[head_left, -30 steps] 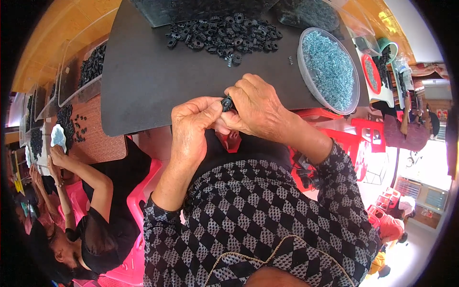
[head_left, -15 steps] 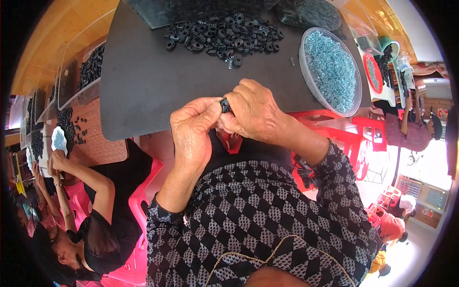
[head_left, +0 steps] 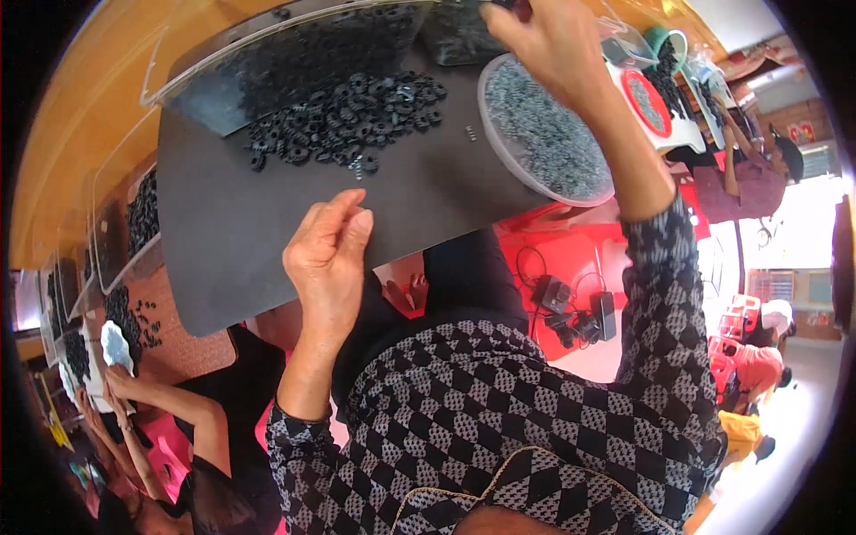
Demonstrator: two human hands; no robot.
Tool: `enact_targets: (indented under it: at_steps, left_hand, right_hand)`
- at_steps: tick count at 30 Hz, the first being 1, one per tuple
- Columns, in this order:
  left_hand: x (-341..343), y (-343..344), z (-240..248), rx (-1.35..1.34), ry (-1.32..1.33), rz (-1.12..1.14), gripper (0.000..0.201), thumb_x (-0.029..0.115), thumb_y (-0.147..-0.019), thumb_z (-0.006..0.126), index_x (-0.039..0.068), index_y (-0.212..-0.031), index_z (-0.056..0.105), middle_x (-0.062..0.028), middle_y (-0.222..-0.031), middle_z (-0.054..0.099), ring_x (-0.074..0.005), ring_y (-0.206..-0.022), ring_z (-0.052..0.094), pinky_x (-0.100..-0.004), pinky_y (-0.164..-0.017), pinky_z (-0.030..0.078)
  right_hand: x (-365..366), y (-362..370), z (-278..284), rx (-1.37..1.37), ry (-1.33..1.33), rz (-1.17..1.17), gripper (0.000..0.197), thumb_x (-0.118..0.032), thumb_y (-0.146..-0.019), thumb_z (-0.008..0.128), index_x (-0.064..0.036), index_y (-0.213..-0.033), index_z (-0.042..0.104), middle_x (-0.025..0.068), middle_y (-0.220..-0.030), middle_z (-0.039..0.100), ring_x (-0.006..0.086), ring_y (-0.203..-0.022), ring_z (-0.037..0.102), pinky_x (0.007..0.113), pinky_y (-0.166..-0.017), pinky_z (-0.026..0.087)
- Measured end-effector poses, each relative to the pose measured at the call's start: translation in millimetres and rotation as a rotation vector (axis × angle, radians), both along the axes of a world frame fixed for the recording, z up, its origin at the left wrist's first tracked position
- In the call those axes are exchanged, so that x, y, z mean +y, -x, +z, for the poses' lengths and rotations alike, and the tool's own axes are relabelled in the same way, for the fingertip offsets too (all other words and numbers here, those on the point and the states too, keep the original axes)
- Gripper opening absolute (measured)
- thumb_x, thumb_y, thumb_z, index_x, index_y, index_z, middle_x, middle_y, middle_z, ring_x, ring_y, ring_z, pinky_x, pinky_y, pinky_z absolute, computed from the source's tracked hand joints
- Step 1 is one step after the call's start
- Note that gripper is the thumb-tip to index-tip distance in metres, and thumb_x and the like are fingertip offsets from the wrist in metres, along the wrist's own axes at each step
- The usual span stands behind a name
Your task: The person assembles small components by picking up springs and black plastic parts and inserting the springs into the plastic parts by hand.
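My left hand (head_left: 325, 254) hovers over the near edge of the dark table, thumb and forefinger apart with nothing visible between them. Up at the far right, my right hand (head_left: 557, 45) reaches past the round tub to the dark-filled container (head_left: 464, 40). Between its thumb and fingers a small black plastic clip (head_left: 515, 8) shows in part, cut off by the picture's top edge. A heap of small black plastic clips (head_left: 348, 120) lies on the table ahead of my left hand. Small metal springs fill the round clear tub (head_left: 544, 134), partly under my right forearm.
A long clear bin (head_left: 294, 76) of black pieces stands behind the heap. One loose spring (head_left: 471, 134) lies beside the tub. At left a co-worker's arm (head_left: 178, 401) reaches over a brown table. Cables and black adapters (head_left: 575, 312) rest on a red stool at right.
My hands were together on a small black clip; they have parted. The right has gone far forward and right to the dark-filled container. The left has come back slightly, its fingers loosened. The view has shifted.
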State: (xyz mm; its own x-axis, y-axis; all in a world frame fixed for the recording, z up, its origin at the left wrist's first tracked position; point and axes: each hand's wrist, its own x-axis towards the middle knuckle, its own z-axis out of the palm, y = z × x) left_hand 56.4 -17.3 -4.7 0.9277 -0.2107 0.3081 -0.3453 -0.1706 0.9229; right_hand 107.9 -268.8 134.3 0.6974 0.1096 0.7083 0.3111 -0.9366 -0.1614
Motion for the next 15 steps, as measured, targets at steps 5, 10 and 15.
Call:
enact_targets:
  at_steps: [5, 10, 15]
  left_hand:
    - [-69.3, -18.9, 26.8, -0.656, -0.288, -0.076, 0.026, -0.001, -0.061, 0.064, 0.004, -0.087, 0.062, -0.0080, -0.089, 0.063, -0.0265, -0.074, 0.057, -0.0351, -0.066, 0.048]
    - [-107.1, -45.4, 9.6, -0.889, -0.561, -0.214, 0.014, 0.008, -0.063, 0.058, 0.001, -0.075, 0.059, -0.0106, -0.079, 0.055, -0.0248, -0.075, 0.049, -0.0354, -0.064, 0.039]
    - [-116.3, -54.2, -3.2, -0.926, -0.769, -0.263, 0.024, 0.009, -0.070, 0.055, 0.000, -0.091, 0.061, -0.0099, -0.097, 0.058, -0.0246, -0.087, 0.050, -0.0360, -0.078, 0.039]
  right_hand:
    - [-53.8, -56.9, 9.8, 0.088, 0.166, -0.270, 0.018, -0.009, -0.070, 0.054, 0.0061, -0.077, 0.059, 0.0287, -0.078, 0.060, 0.0445, -0.076, 0.058, 0.048, -0.067, 0.046]
    - [-59.5, -108.6, -15.4, 0.198, 0.192, -0.296, 0.019, -0.008, -0.067, 0.055, 0.0081, -0.075, 0.061, 0.0316, -0.078, 0.059, 0.0462, -0.079, 0.059, 0.048, -0.068, 0.047]
    - [-53.8, -100.3, -3.5, 0.394, 0.131, -0.298, 0.023, -0.012, -0.066, 0.058, 0.0091, -0.075, 0.063, 0.0325, -0.080, 0.060, 0.0449, -0.081, 0.061, 0.046, -0.071, 0.049]
